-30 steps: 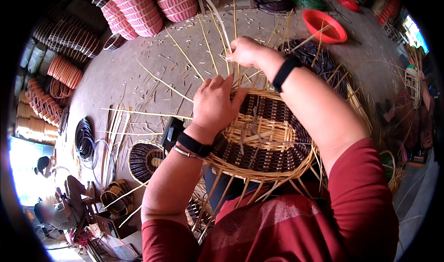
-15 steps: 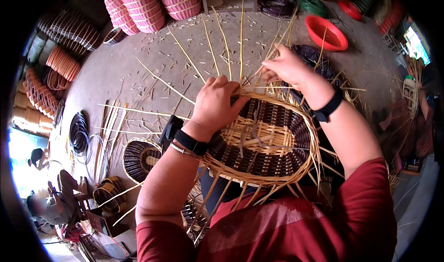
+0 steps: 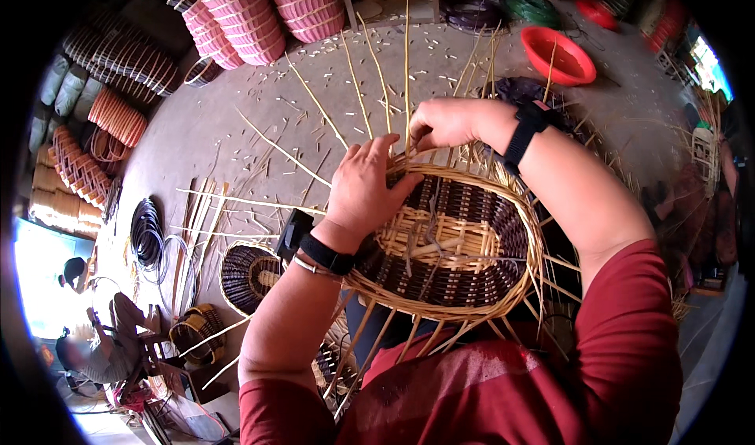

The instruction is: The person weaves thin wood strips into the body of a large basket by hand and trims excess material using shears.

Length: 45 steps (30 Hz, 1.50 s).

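Littered floor [image 3: 255, 91] beyond, left fingers [image 3: 367, 151] grip basket rim [image 3: 450, 314]; right fingers [image 3: 422, 128] curl, hold unclear

Two wearer's hands [image 3: 362, 185], one touched basket [image 3: 464, 280], three pink basket stacks [image 3: 240, 16]

Head cam, L fisheye, looks steeply down w/ hands [image 3: 363, 179] close below & floor [image 3: 197, 156] beyond.

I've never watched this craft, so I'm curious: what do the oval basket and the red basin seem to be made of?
Oval basket: probably willow, cane or similar plant rods, mostly matte; slender pale and dark brown strands cross over and under, though the dark ones could be dyed or synthetic.
Red basin: most likely plastic, smooth-looking, judging by its even, bright colour and rounded rim.
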Motion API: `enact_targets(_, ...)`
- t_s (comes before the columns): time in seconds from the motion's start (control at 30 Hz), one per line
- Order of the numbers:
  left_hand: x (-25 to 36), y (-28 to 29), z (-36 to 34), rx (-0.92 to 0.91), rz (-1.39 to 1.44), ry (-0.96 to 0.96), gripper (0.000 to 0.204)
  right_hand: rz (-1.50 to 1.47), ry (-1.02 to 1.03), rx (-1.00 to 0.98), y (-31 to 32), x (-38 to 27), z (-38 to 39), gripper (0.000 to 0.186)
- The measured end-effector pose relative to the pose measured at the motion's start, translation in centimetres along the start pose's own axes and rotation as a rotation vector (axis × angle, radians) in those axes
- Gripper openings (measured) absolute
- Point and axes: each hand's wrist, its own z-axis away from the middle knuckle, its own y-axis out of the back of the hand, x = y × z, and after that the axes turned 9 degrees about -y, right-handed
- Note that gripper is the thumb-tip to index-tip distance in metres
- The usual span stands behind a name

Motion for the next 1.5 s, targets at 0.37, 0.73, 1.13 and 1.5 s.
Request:
enact_targets(0.37,0.6,1.3,-0.5,-0.091,0.048,0.000,0.035,-0.027,0.037,0.302,-3.6,-1.8,7.7,0.026)
enact_targets(0.73,-6.4,5.4,-3.0,-0.346,0.440,0.116,0.029,-0.243,-0.048,0.390,-6.2,-2.1,7.8,0.032)
enact_targets(1.13,-6.6,-2.3,-6.9,-0.611,-0.102,-0.188,0.027,-0.237,0.009,0.478,-6.3,-3.7,8.6,0.025)
enact_targets(1.5,-10.3,-4.3,-7.2,-1.043,0.088,-0.231,0.034,-0.252,0.020,0.451,-5.9,-4.5,8.8,0.033)
